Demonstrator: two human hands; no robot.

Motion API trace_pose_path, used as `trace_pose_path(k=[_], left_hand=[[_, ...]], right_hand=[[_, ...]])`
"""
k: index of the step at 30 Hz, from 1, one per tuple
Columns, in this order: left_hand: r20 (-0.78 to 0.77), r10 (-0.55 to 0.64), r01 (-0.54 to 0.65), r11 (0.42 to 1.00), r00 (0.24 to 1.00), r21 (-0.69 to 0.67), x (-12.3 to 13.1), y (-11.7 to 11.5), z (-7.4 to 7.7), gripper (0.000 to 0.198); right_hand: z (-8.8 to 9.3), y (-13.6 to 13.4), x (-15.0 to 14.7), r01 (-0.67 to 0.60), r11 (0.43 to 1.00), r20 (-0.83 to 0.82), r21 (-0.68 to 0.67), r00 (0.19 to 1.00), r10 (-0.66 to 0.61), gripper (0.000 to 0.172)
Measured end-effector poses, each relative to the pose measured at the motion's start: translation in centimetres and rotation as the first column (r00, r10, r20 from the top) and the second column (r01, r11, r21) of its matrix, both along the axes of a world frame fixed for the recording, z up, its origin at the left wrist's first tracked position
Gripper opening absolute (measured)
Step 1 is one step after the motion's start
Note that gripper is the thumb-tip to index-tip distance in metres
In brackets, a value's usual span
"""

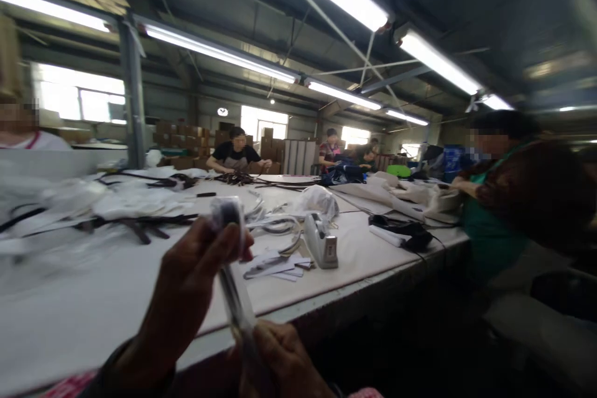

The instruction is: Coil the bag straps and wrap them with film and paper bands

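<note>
My left hand is raised over the near side of the table, its fingers closed around what looks like a roll of clear tape with a dark centre. Below the roll, a shiny grey strip runs down to my right hand, whose fingers are wrapped round it at the table's front edge. Motion blurs the strip, and I cannot tell whether it is joined to the roll. Just beyond my hands stand a grey tape dispenser and some flat white paper pieces.
Pale curved bands and a clear plastic bag lie behind the dispenser on the white table. Dark straps and plastic wrap spread leftwards. A co-worker in a green apron stands at right; others work farther back.
</note>
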State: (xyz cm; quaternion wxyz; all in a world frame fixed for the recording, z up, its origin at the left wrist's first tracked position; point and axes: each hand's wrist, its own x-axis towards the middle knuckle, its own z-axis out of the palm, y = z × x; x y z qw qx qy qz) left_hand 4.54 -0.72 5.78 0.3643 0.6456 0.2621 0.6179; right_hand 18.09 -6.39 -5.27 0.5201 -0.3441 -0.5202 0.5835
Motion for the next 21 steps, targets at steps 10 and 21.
trace_pose_path(k=[10,21], left_hand=[[-0.893,0.129,0.302,0.912,0.431,0.277,-5.2,0.1,-5.8,0.034],[-0.106,-0.633,0.46,0.657,0.767,-0.598,-9.5,0.3,-6.5,0.037]], right_hand=[[6.2,-0.3,5.0,-0.149,0.983,0.515,0.106,0.854,0.074,0.037],[5.0,5.7,0.8,-0.261,0.798,0.71,0.543,0.65,-0.27,0.033]])
